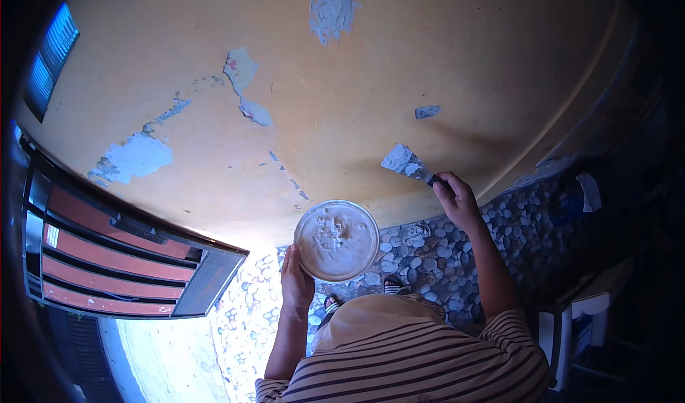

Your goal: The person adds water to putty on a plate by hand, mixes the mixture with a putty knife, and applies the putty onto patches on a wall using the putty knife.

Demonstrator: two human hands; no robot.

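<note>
My left hand [295, 278] grips the rim of a round tub [337, 274] from its left side. Pale, thick wall filler [332, 235] lies inside, rough and heaped in the middle. In my right hand [457, 197], the dark handle of a putty knife [407, 162] is held. Its wide blade carries a smear of filler and points up and left, in front of the orange-yellow wall [342, 132]; whether it touches the wall I cannot tell. Just above the blade is a small grey patch [427, 111] on the wall.
Larger bare or filled patches [135, 157] and peeled paint [242, 71] mark the wall at left, another patch [332, 14] higher up. A red-slatted door or gate [121, 260] stands at left. Pebble-patterned floor [442, 260] lies below; a white chair [571, 332] is at lower right.
</note>
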